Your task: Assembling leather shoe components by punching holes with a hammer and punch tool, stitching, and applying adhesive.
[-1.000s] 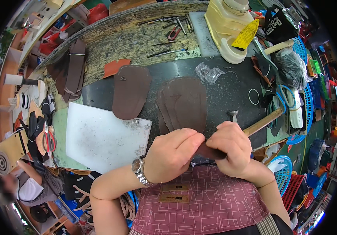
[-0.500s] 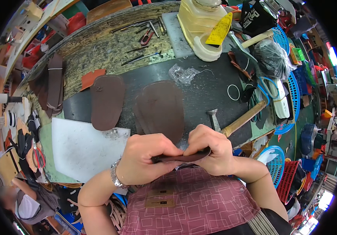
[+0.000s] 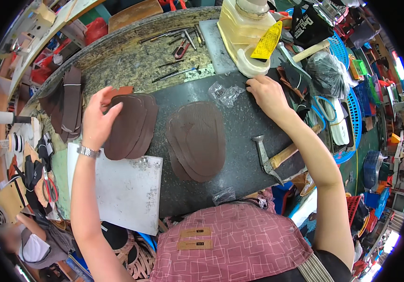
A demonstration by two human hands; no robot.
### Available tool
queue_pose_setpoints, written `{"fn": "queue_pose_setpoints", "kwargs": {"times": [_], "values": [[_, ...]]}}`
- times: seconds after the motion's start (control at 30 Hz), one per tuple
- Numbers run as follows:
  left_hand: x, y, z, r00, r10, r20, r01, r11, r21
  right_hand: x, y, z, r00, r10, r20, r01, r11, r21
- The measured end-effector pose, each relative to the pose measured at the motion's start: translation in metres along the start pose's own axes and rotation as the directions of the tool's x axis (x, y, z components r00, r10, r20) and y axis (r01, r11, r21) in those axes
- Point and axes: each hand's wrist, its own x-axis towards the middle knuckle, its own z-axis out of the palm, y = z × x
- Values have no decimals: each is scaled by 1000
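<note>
My left hand (image 3: 100,120) hovers at the left edge of a pile of brown leather pieces (image 3: 134,127), its thumb and fingers apart. A second pile of rounded brown leather pieces (image 3: 199,141) lies to its right on the black board. My right hand (image 3: 268,96) is reached out to the far side, its fingers bent and together just in front of the cup-shaped spout (image 3: 254,63) of a cream-coloured plastic container (image 3: 242,30). Whatever the fingertips pinch, if anything, is hidden. Crumpled clear plastic (image 3: 225,94) lies beside them.
A hammer (image 3: 270,162) lies on the black board (image 3: 239,127). Left of it is a white sheet (image 3: 126,197); strapped brown leather strips (image 3: 72,101) lie farther left. Pens and tools (image 3: 180,49) lie at the back. Blue baskets (image 3: 356,124) stand right. Another person (image 3: 37,242) is at lower left.
Both hands have let go of the folded brown leather piece. My left hand has moved left to the left pile, now fanned wider; my right has gone far right to the container.
</note>
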Motion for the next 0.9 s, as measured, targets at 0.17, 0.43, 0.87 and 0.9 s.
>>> {"fn": "queue_pose_setpoints", "kwargs": {"times": [0.17,0.43,0.87,0.9], "values": [[-12,89,41,956,54,287,72,909,-411,6,-3,-5,999,31,41,-30,999,-23],[43,178,165,962,138,237,-99,981,-166,4,-1,-3,926,363,102,-375,916,143],[40,199,172,977,152,149,-98,943,-318,-12,-32,-29,774,608,176,-489,398,776],[34,201,167,979,188,72,-152,924,-351,-12,-40,-33,782,602,160,-467,397,790]]}}
